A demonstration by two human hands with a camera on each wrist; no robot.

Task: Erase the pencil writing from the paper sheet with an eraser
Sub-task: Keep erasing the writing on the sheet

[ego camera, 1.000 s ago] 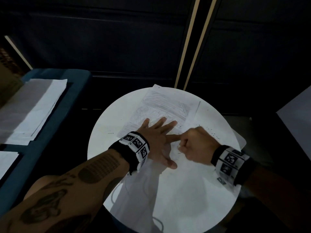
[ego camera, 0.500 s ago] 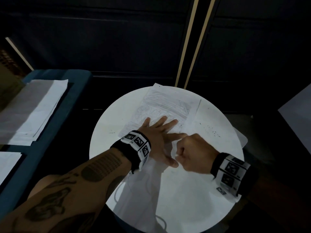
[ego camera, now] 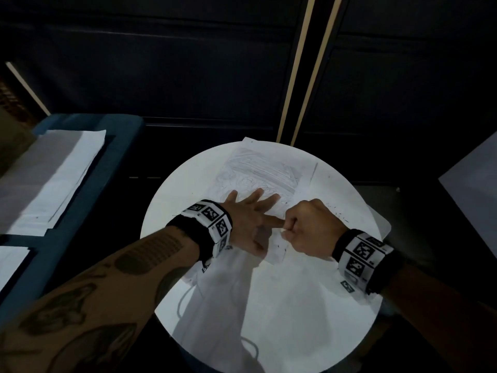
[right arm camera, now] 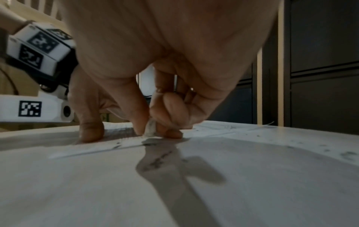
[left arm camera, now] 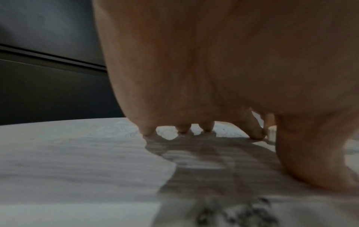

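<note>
A white paper sheet with pencil scribbles lies on a round white table. My left hand is spread flat on the sheet and presses it down with straight fingers. Just to its right, my right hand is curled and pinches a small grey-white eraser between thumb and fingertips. The eraser's tip touches the paper near the sheet's lower right edge, close to my left index finger. The eraser also shows as a pale block in the left wrist view.
Dark eraser crumbs are scattered on the table right of the sheet. A blue surface at the left carries stacks of white papers. Dark panelled wall with two tan strips stands behind the table.
My right hand has shifted back and forth over the sheet's lower right part with the eraser. My left hand stays flat in the same place.
</note>
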